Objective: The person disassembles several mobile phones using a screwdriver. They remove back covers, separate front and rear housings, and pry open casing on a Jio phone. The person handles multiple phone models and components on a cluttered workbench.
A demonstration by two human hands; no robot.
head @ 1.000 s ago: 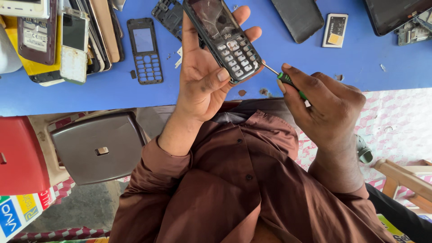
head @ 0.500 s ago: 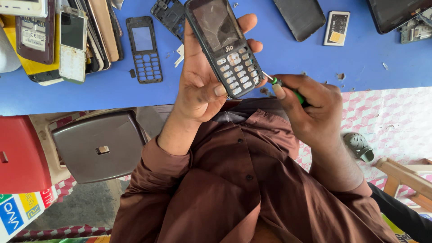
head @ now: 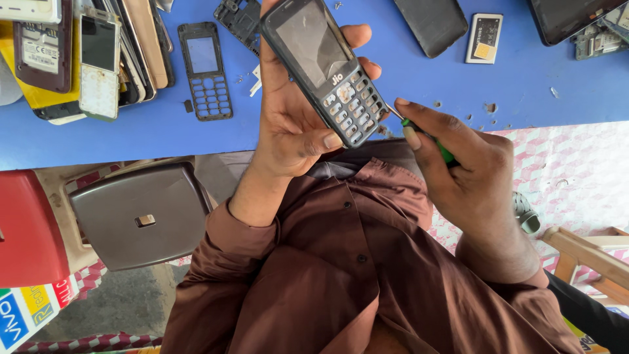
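My left hand (head: 291, 124) grips a dark grey keypad phone (head: 324, 65), screen and keys facing me, tilted with its bottom end toward my right hand. My right hand (head: 468, 177) holds a small green-handled screwdriver (head: 429, 139); its metal tip touches the phone's lower right edge. Both hands hover over the front edge of a blue table (head: 393, 98). My brown shirt sleeves fill the lower middle of the view.
On the table lie a pile of phones and covers (head: 85, 52) at the left, a black keypad frame (head: 206, 69), a dark back cover (head: 436, 26), a battery (head: 483, 38) and tiny screws. A grey plastic stool (head: 141, 216) and a red box (head: 26, 229) stand below.
My left hand has turned the phone a little and brought it closer to the camera. My right hand has shifted slightly left, keeping the screwdriver tip at the phone's lower edge.
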